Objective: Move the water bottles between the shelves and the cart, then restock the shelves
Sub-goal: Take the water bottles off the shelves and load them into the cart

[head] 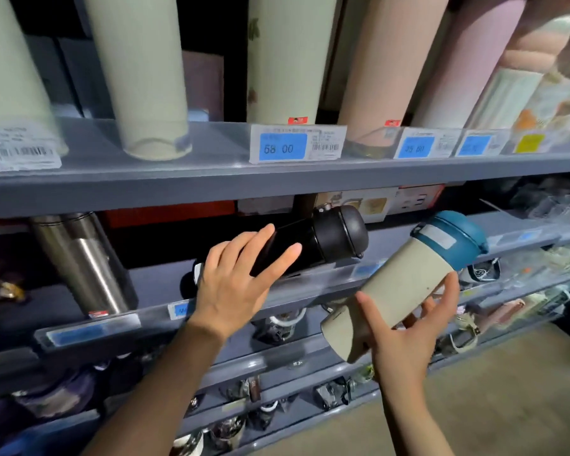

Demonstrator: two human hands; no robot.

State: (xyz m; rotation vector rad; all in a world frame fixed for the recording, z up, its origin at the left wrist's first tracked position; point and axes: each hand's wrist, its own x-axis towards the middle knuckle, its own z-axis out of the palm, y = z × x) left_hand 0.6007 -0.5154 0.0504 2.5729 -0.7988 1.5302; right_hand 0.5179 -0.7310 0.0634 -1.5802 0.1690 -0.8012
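Observation:
A black bottle [323, 240] lies tilted on the middle shelf [165, 278], lid pointing up and right. My left hand [234, 278] rests on its body, with straight fingers on the far side and the thumb on the near side. In front of the shelf, lower right, my right hand [405, 337] grips a cream bottle with a blue lid [405, 284]. This bottle is tilted, lid up and right, with my thumb on its near side and my fingers under it. A steel bottle [83, 261] stands at the left of the same shelf.
The upper shelf [211, 182] carries tall cream and pink bottles [145, 77] behind price tags [297, 144]. Lower shelves [277, 360] hold cups and packaged items. Boxes [369, 202] stand at the back of the middle shelf. Bare floor [507, 390] shows at lower right.

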